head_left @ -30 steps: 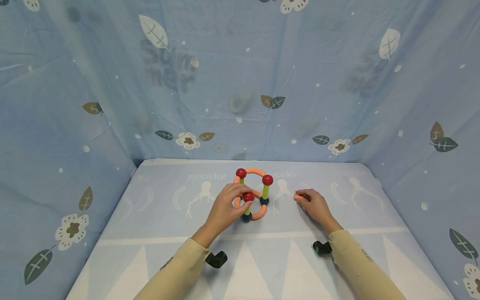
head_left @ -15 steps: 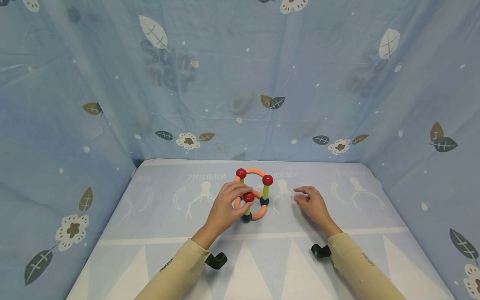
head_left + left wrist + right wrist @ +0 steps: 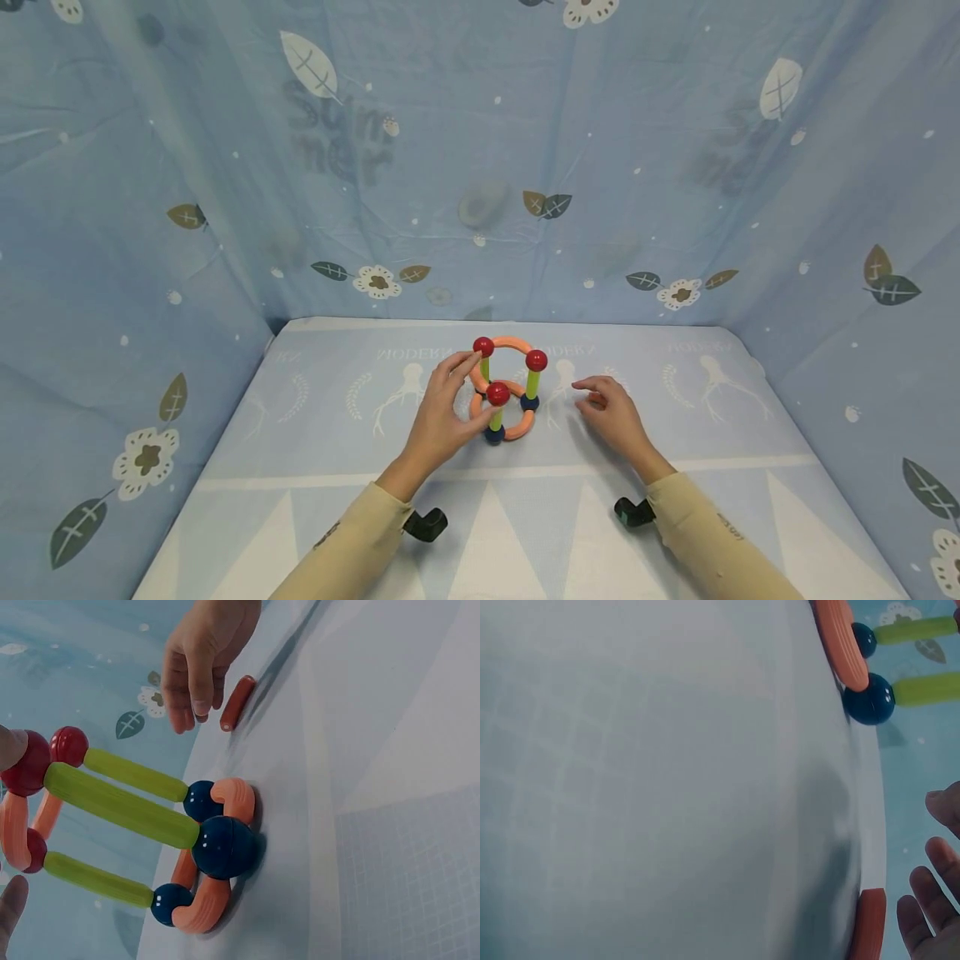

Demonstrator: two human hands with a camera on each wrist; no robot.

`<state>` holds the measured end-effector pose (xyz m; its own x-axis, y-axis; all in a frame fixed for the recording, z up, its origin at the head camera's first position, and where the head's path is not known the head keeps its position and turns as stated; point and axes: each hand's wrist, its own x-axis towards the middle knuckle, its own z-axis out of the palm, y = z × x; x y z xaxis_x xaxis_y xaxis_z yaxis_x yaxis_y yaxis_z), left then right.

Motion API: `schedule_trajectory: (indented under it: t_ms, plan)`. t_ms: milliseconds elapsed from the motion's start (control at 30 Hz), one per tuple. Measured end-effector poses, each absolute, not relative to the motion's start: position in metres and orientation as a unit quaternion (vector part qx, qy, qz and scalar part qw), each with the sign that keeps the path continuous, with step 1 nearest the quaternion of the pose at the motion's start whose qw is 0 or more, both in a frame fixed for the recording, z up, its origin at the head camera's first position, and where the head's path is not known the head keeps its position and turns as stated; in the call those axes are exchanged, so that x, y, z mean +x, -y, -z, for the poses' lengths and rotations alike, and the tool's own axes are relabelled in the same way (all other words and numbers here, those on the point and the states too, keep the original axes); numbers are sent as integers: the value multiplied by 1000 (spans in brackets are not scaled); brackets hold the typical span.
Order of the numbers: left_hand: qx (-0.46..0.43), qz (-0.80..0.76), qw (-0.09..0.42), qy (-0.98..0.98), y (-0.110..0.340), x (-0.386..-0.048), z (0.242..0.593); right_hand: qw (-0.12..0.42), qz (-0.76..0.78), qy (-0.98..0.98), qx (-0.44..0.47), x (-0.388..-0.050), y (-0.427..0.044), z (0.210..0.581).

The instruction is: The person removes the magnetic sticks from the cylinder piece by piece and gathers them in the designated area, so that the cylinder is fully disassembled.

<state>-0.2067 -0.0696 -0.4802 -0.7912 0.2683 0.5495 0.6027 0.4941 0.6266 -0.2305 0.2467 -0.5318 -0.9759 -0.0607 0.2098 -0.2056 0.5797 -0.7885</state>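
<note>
A frame of red balls (image 3: pixel 498 393), green sticks (image 3: pixel 120 804), dark blue balls (image 3: pixel 228 847) and curved orange pieces (image 3: pixel 512 342) stands on the table. At its left side is my left hand (image 3: pixel 437 417), fingers spread; the thumb touches the front red ball and a fingertip is near the back-left one. My right hand (image 3: pixel 617 421), to the right of the frame, holds nothing, its fingers loosely bent. Beside it an orange-red piece (image 3: pixel 238 703) lies on the table in the left wrist view, also partly visible as an orange piece (image 3: pixel 868 926) in the right wrist view.
The patterned table cover (image 3: pixel 315 442) runs back to a blue curtain (image 3: pixel 480 167), with more curtain at both sides. Black fittings (image 3: pixel 426 525) stick out from under both sleeves.
My left fingers have spread away from the front red ball, which they pinched before. My right hand has let go of the orange piece and moved left, closer to the frame.
</note>
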Motion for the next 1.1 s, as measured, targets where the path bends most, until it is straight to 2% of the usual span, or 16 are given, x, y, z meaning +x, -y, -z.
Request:
schedule_trajectory:
  t_ms: [533, 900, 1100]
  plan:
    - [-197, 436, 141, 867, 90, -204, 505, 89, -420, 894, 130, -218, -224, 535]
    - [-174, 418, 88, 887, 99, -207, 529, 16, -412, 905, 103, -212, -205, 542]
    - [-169, 405, 56, 897, 98, -214, 541, 3, -421, 903, 82, -208, -194, 543]
